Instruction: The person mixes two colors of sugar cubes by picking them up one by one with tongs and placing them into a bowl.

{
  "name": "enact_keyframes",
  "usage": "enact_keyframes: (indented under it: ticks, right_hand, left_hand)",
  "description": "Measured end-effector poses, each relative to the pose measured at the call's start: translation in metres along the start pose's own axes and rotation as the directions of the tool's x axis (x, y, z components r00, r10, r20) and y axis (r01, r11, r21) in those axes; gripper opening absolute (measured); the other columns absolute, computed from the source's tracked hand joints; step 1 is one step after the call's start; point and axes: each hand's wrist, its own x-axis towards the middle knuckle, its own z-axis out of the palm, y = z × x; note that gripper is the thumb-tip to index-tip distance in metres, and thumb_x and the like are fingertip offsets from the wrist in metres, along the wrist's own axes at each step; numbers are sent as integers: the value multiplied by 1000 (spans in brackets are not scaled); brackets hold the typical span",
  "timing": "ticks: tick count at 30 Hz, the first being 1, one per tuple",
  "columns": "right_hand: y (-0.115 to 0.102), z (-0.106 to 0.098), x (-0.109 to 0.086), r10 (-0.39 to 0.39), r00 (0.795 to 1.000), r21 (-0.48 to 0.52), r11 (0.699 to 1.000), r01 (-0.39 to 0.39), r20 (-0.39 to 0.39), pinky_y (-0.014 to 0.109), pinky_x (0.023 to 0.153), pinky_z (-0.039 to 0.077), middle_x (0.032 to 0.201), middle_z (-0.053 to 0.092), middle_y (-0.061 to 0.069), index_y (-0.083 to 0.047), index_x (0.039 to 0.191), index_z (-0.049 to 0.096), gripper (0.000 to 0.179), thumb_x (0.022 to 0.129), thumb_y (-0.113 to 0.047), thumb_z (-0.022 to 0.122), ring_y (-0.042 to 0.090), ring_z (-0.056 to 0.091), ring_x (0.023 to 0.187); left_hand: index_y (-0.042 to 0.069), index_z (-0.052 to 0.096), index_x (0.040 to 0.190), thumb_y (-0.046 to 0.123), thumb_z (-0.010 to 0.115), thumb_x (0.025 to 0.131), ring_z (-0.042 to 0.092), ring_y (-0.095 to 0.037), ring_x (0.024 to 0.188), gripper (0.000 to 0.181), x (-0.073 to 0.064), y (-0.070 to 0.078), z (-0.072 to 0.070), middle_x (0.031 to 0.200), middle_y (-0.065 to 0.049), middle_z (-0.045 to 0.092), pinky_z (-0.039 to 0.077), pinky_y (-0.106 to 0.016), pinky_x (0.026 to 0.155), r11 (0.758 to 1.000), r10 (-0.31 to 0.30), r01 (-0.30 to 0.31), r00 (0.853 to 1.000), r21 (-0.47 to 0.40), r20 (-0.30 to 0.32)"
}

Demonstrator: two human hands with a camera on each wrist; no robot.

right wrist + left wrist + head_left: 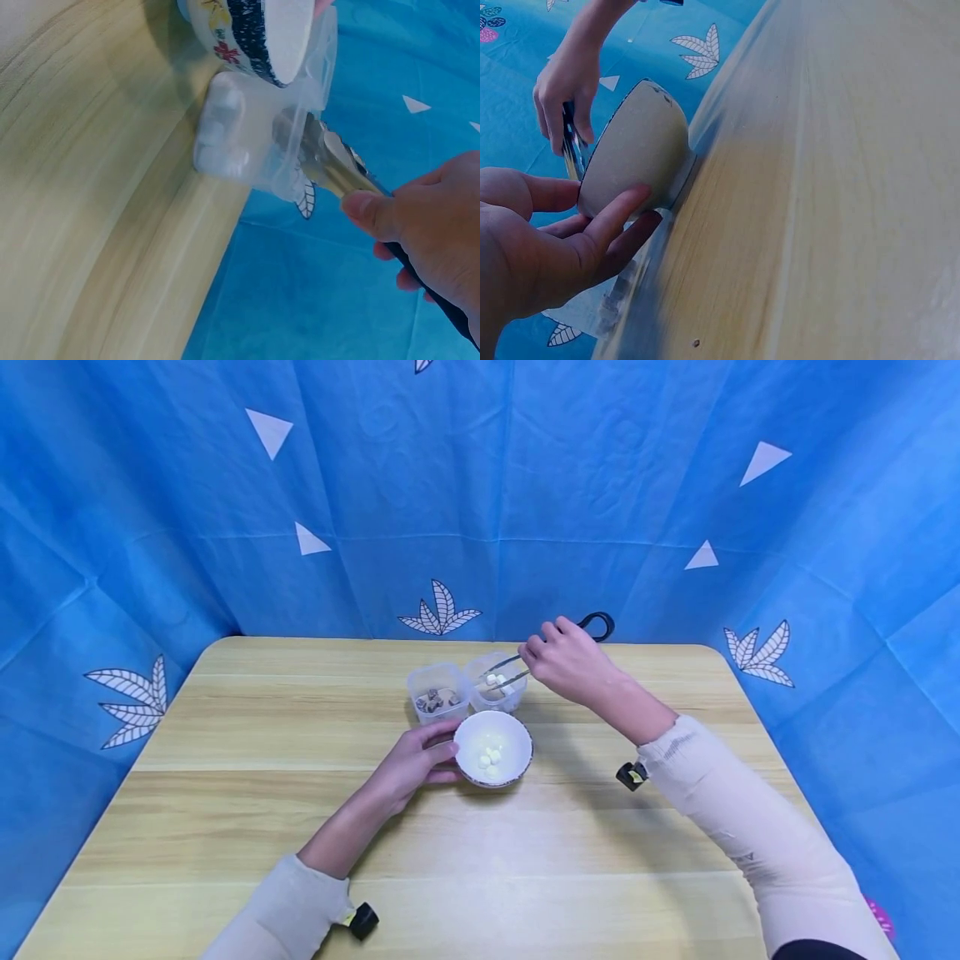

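My left hand (408,764) holds a bowl (517,735) from its left side, thumb near the rim and fingers against the outer wall. Several small white pieces (489,757) lie in the bowl. In the right wrist view a dark band and painted flowers show on the bowl (247,37). My right hand (562,660) grips metal tongs (341,161) with a black looped handle. The tongs' tips reach into a clear plastic box (259,142) behind the bowl, spread apart around white pieces (497,681). Whether they touch a piece is unclear.
A second clear plastic box (437,672) with several dark, greyish pieces (433,700) stands left of the first. Both are near the back of the wooden table (262,777). A blue patterned curtain (480,485) hangs behind and along the sides.
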Motion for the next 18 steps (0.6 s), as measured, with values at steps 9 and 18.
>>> enact_keyframes:
  ticks: [9, 18]
  right_hand:
    - [-7, 8, 8, -1, 996, -25, 1000, 3, 92, 27, 64, 43, 95, 78, 4, -9, 113, 79, 23, 100, -2, 61, 24, 61, 76]
    - [-12, 12, 15, 19, 997, -41, 999, -16, 79, 29, 64, 46, 81, 74, 5, -8, 100, 80, 21, 100, -2, 60, 24, 63, 73]
  left_hand:
    - [8, 44, 157, 6, 56, 104, 69, -27, 114, 54, -1, 1, 0, 156, -19, 49, 66, -39, 93, 1000, -3, 3, 1000, 11, -1]
    - [9, 44, 157, 5, 56, 104, 70, -27, 112, 54, -1, 2, 0, 157, -19, 48, 66, -39, 93, 1000, -7, 8, 1000, 11, -7]
